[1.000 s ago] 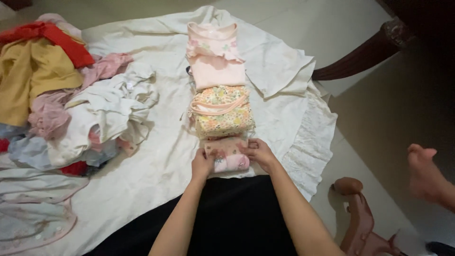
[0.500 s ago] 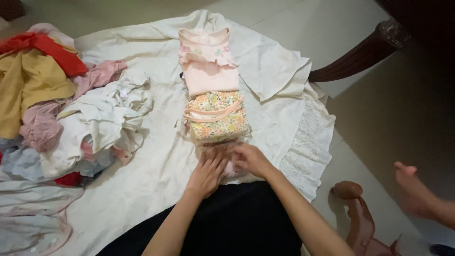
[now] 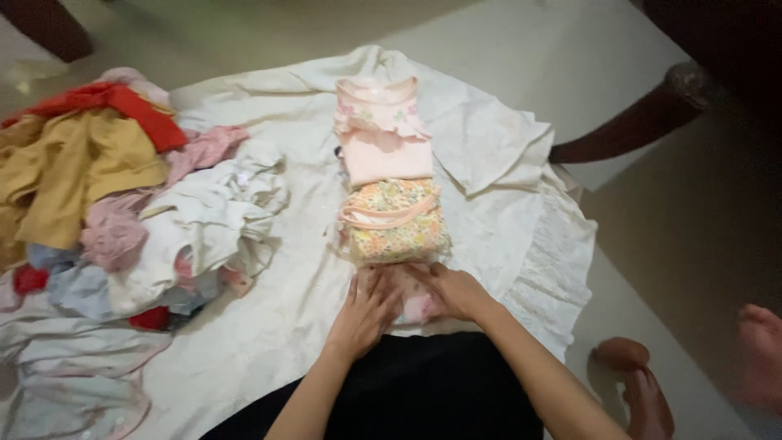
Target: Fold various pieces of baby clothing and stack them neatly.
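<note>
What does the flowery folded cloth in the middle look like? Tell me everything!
The floral folded garment is a small, soft-looking cloth bundle, yellow with orange and green flowers and peach trim across its top. It lies flat on the cream sheet, between a folded pink top and a small pink garment pressed under both hands.

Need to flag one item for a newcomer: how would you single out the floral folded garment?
On the cream sheet spread over the floor, folded clothes form a short row. The floral folded garment lies between the plain pink top and both hands; only it has a yellow-orange flower print.
</note>
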